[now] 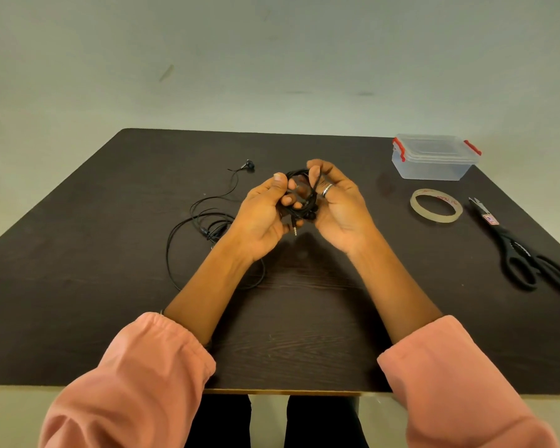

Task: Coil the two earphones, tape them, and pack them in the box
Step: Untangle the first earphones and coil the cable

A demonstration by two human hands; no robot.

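Note:
A black earphone wound into a small coil (299, 197) is held above the middle of the table between both hands. My left hand (264, 215) grips its left side, with the metal jack hanging below the fingers. My right hand (335, 202), wearing a silver ring, pinches the coil's right side. A second black earphone (207, 221) lies loose and uncoiled on the table left of my left hand, one earbud stretched toward the back. A clear plastic box (434, 158) with red latches and its lid on stands at the back right. A roll of clear tape (436, 205) lies in front of it.
Black scissors (524, 250) lie near the right edge of the dark wooden table (110, 253), beside the tape roll. A pale wall rises behind the table's far edge. My pink sleeves cover the near edge.

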